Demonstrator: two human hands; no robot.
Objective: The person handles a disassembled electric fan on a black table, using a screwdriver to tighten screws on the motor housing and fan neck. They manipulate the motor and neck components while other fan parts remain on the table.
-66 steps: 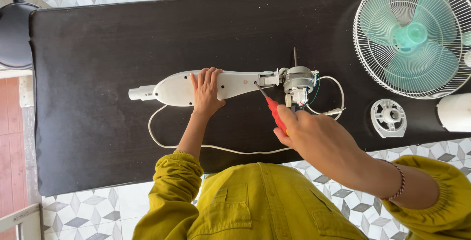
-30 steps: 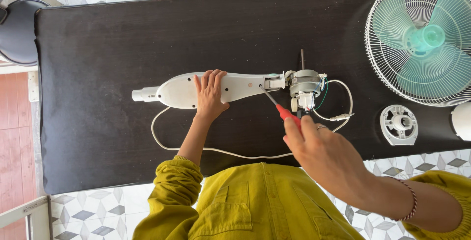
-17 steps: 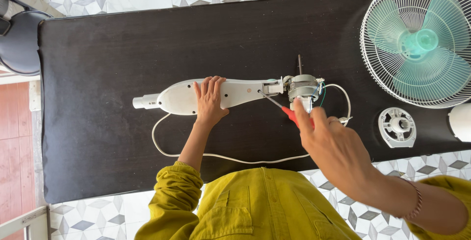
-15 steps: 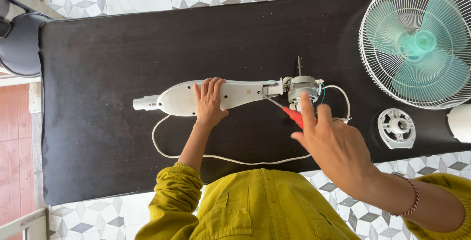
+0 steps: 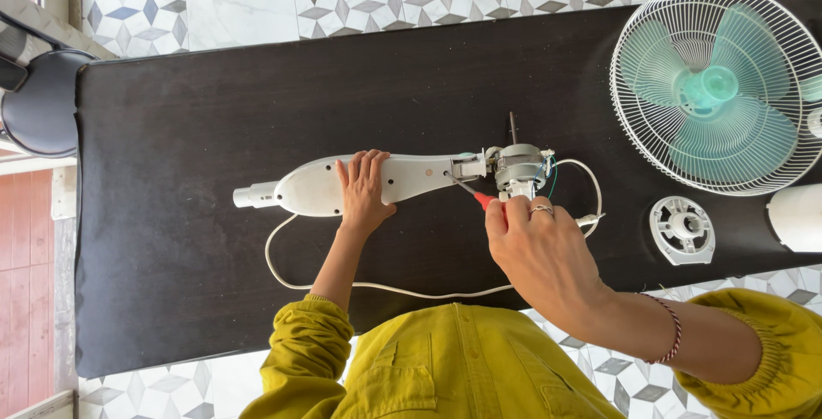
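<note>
Where the red tiles at the far left give way to a floor [image 5: 257, 0] of grey and white geometric tiles, a dark round stool [image 5: 38, 102] stands just beside the end of a long table [image 5: 171, 128] covered in black cloth. On the table, a white fan body [image 5: 317, 188] lies flat on its side, its white cord [image 5: 282, 269] looping toward the near edge. The left hand [image 5: 364, 192] rests spread and flat on that body, pressing down, gripping nothing. Just right of it the bare motor [image 5: 518, 166] sits at the end of the body, shaft pointing away, coloured wires showing. The right hand [image 5: 535, 252] is clamped around a red-handled screwdriver [image 5: 471, 192], its tip at the joint between body and motor. Further right, well apart, lie a small white round fan part [image 5: 682, 229], a caged fan head [image 5: 719, 85] with pale green blades, and a white cover [image 5: 796, 218] at the edge. Yellow sleeves reach in from below.
</note>
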